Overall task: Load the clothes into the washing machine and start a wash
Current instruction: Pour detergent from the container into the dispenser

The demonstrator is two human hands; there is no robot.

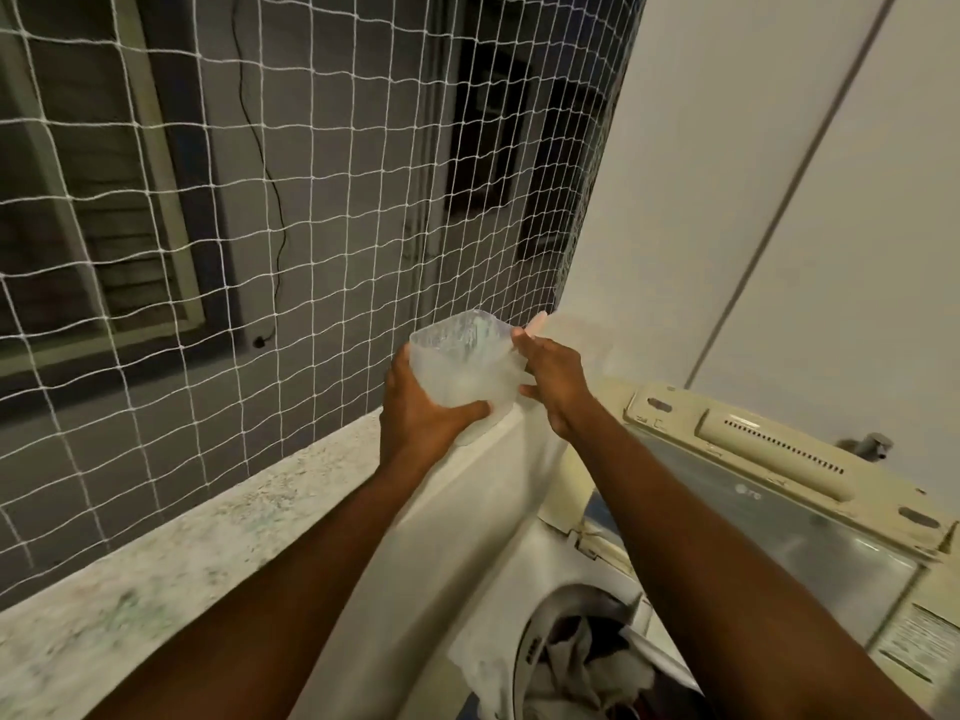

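My left hand (pixel 421 407) grips a clear plastic bag (pixel 462 356) from below; pale powder seems to fill it. My right hand (pixel 550 379) pinches the bag's open top edge on the right side. Both hands are raised above the top-loading washing machine (pixel 498 517). The machine's lid (pixel 769 491) stands open at the right. Down in the drum, white and dark clothes (pixel 582 662) lie piled between my forearms.
A speckled stone ledge (pixel 171 553) runs along the left. Behind it hangs a white safety net (pixel 311 200) over a grey wall with a window. A white wall with a thin pipe (pixel 779 200) rises behind the machine. A tap (pixel 872 445) sticks out at the right.
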